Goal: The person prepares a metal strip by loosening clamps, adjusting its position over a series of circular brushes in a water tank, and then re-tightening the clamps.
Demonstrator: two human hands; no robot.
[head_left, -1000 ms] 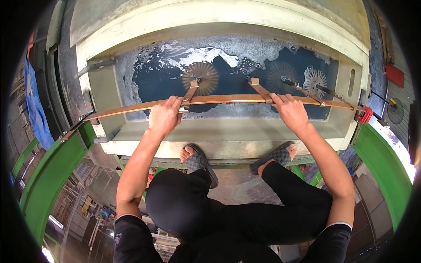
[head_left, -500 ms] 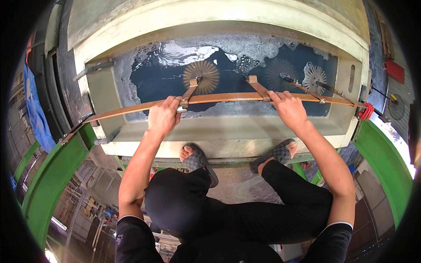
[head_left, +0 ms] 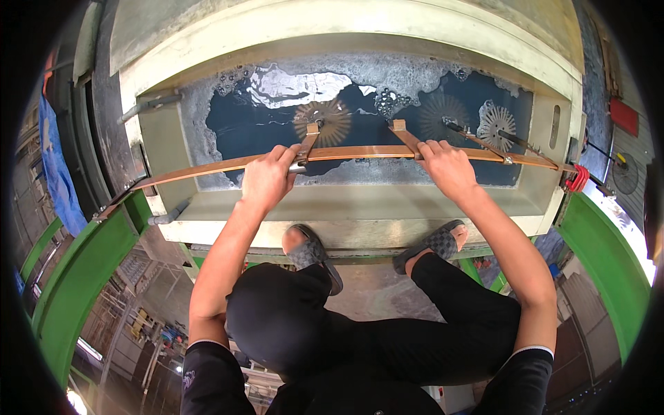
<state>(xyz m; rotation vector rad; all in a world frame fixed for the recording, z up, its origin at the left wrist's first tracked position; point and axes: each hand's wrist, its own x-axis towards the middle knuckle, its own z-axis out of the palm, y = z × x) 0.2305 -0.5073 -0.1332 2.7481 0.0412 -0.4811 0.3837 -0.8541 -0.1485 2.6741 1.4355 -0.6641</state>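
Note:
A long copper bar [head_left: 360, 152] spans a tank of dark liquid from side to side. My left hand [head_left: 268, 178] is closed round the lower end of a copper hanger [head_left: 310, 142], where its metal clamp meets the bar. Below that hanger a slotted round metal disc [head_left: 332, 126] sits in the liquid, its edge smeared by motion. My right hand [head_left: 446, 169] is closed at a second copper hanger [head_left: 406, 136] on the bar, fingers curled over the joint. Whatever hangs from this second one is hidden under the dark surface and bubbles.
To the right, another slotted disc [head_left: 496, 124] and a fainter submerged disc [head_left: 443, 116] hang on rods. Foam [head_left: 401, 69] floats along the tank's far side. My sandalled feet rest by the pale near rim [head_left: 373, 235]. Green beams [head_left: 86, 266] flank both sides; a red cable [head_left: 577, 178] wraps the bar's right end.
My left hand has shifted right along the bar with its hanger, and the disc below has moved right too. My right hand has moved slightly left.

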